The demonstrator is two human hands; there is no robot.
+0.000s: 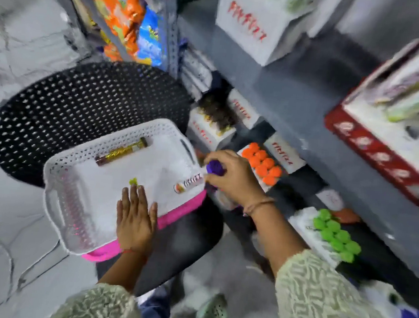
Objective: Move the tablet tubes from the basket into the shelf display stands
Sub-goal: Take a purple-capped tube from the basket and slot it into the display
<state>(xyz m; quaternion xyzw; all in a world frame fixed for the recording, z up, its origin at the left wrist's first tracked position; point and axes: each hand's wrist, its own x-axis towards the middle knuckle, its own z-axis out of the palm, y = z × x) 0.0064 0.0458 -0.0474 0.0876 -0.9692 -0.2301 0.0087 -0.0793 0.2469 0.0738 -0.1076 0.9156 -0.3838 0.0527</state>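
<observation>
A white perforated basket (82, 157) rests on a pink basket and a black stool. Inside it lies a brown and gold tablet tube (121, 151) near the far wall. My right hand (232, 176) is shut on a white tube with a purple cap (214, 167) at the basket's right rim. My left hand (136, 218) lies flat and open over the basket's near side, a small yellow-green cap (133, 182) just beyond its fingertips. On the low shelf stand display stands with orange-capped tubes (262, 163) and green-capped tubes (336, 236).
A pink basket (181, 212) sits under the white one on a black perforated stool (81, 102). White display boxes (250, 28) and a red carton (381, 153) fill the upper shelves. Snack bags (120, 11) hang on the left. The floor is marble.
</observation>
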